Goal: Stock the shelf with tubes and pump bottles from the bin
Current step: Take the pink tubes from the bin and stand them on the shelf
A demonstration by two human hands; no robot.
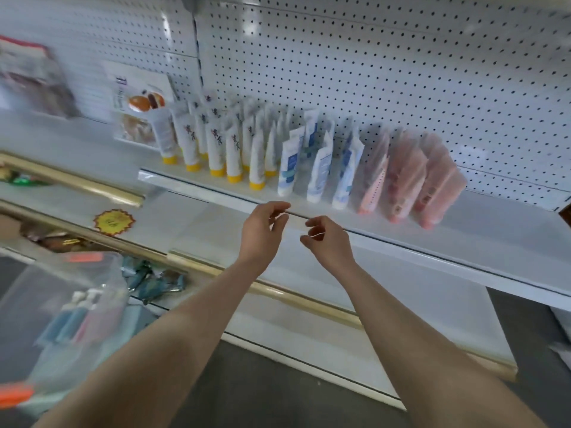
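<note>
On the white shelf stand rows of tubes on their caps: white tubes with yellow caps at the left, white and blue tubes in the middle, pink tubes at the right. My left hand and my right hand hover side by side just in front of the shelf's front edge, below the blue tubes. Both have loosely curled fingers and hold nothing. The clear plastic bin sits at the lower left with pump bottles inside, blurred.
A white pegboard wall backs the shelf. Bagged goods and a printed pack stand at the left. A lower shelf with gold trim holds small dark packets and a yellow price sticker.
</note>
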